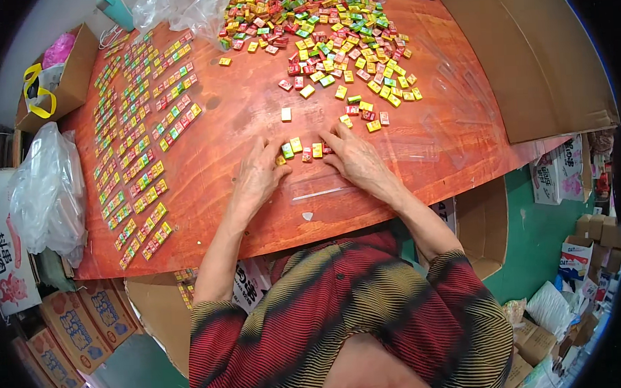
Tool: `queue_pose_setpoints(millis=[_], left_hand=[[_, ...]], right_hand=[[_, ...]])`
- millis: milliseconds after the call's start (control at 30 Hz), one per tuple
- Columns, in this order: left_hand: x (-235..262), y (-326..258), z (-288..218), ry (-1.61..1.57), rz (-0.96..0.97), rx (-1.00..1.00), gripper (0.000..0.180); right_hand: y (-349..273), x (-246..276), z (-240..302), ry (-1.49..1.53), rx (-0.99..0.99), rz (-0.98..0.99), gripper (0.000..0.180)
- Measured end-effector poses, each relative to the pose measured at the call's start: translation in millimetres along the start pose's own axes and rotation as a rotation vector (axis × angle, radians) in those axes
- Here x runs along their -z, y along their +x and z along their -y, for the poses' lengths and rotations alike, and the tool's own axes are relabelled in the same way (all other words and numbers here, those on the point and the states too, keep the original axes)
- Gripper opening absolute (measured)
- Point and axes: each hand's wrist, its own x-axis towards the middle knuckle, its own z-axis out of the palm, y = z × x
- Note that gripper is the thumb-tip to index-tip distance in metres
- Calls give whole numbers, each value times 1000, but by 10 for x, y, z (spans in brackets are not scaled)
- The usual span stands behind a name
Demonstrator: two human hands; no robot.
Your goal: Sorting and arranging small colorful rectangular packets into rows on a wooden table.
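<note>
On the red-brown table, a short, uneven row of small candy-sized boxes in yellow, green and red lies between my hands. My left hand [258, 174] is closed at the row's left end, thumb and fingers around a small yellow box [280, 160]. At the other end my right hand [359, 158] pinches a small red box [327, 150], mostly covered by the fingers. Between them are a green box [288, 150], a yellow box [296, 145] and a red box [307, 154]. One loose yellow box [286, 114] lies just beyond. A clear plastic strip [317, 193] rests nearer me.
A large heap of small boxes [317, 27] covers the far middle. Filled strips in rows [142, 151] line the left side. A clear plastic bag [47, 191] hangs by the left edge. An open cardboard box [533, 59] stands along the right edge.
</note>
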Motion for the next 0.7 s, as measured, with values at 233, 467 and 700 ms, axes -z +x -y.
queue_pose_setpoints(millis=[233, 467, 700], left_hand=[[-43, -55, 64, 19, -69, 46, 42], [-165, -13, 5, -37, -170, -5, 37], [-50, 2, 188, -45, -153, -1, 40]], right_hand=[[66, 31, 142, -185, 40, -45, 40], [343, -334, 140, -107, 203, -173, 27], [280, -239, 169, -195, 205, -126, 24]])
